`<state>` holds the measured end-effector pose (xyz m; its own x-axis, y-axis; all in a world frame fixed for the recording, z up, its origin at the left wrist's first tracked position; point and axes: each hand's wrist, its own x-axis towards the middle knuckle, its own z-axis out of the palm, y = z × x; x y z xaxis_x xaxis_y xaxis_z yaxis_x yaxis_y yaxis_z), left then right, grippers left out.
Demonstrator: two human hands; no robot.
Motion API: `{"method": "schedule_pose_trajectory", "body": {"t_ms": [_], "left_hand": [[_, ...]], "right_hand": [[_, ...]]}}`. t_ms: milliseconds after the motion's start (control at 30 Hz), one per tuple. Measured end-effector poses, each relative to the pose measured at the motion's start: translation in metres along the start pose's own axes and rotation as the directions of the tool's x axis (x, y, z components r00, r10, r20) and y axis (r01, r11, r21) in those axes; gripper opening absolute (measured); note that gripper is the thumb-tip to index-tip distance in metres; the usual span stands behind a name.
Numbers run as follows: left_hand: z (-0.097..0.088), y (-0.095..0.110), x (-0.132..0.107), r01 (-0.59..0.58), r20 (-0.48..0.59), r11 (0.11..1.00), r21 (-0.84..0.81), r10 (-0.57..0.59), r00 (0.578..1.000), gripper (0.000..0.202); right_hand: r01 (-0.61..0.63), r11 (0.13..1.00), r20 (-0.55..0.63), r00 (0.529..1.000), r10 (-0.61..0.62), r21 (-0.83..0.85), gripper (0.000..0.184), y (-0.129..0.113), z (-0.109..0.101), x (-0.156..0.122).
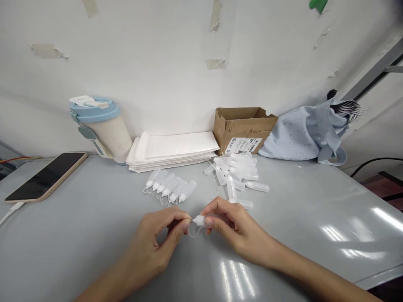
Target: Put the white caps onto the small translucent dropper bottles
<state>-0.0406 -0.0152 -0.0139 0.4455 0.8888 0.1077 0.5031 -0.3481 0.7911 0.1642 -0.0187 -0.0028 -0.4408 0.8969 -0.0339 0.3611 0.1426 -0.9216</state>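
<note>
My right hand (231, 228) grips a small clear plastic dropper bottle (201, 221) lying sideways, its white nozzle pointing left. My left hand (163, 235) pinches the nozzle's tip, where the little tethered cap hangs on a thin loop. Both hands hover just above the grey table (94, 235) near its front. Behind them, a neat row of several identical small bottles (170, 188) lies side by side. A loose heap of more such bottles (237, 174) sits to the right of that row.
A brown cardboard box (242, 128) stands against the wall, beside a stack of white padded envelopes (173, 151). A cream tumbler with a blue lid (100, 126) and a phone (47, 176) on a cable lie left. A pale blue cloth bag (308, 134) rests at the right.
</note>
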Motion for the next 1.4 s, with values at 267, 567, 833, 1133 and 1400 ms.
{"method": "schedule_pose_trajectory", "body": {"t_ms": [267, 567, 833, 1133, 1400], "left_hand": [[-0.011, 0.001, 0.004, -0.041, -0.009, 0.999, 0.035, 0.041, 0.999, 0.014], [-0.001, -0.010, 0.001, -0.154, 0.037, 0.961, 0.232, 0.149, 0.988, 0.022], [0.007, -0.028, 0.005, -0.166, -0.062, 0.822, 0.544, 0.237, 0.970, 0.024], [0.014, -0.025, 0.008, -0.172, -0.053, 0.467, 0.868, 0.431, 0.901, 0.034], [0.016, -0.027, 0.008, -0.134, -0.075, 0.473, 0.871, 0.396, 0.915, 0.033]], "right_hand": [[0.009, 1.000, -0.018, 1.000, -0.010, -0.020, 0.014, -0.006, -0.008, 0.001], [-0.033, 0.987, 0.039, 0.998, 0.039, -0.159, 0.016, -0.002, -0.007, 0.004], [-0.193, 0.810, -0.334, 0.943, -0.004, -0.555, 0.020, 0.010, -0.031, 0.012], [-0.239, 0.721, -0.211, 0.969, 0.131, -0.650, 0.010, 0.001, -0.050, 0.008], [-0.274, 0.523, -0.203, 0.960, 0.191, -0.807, 0.006, 0.003, -0.058, 0.004]]}}
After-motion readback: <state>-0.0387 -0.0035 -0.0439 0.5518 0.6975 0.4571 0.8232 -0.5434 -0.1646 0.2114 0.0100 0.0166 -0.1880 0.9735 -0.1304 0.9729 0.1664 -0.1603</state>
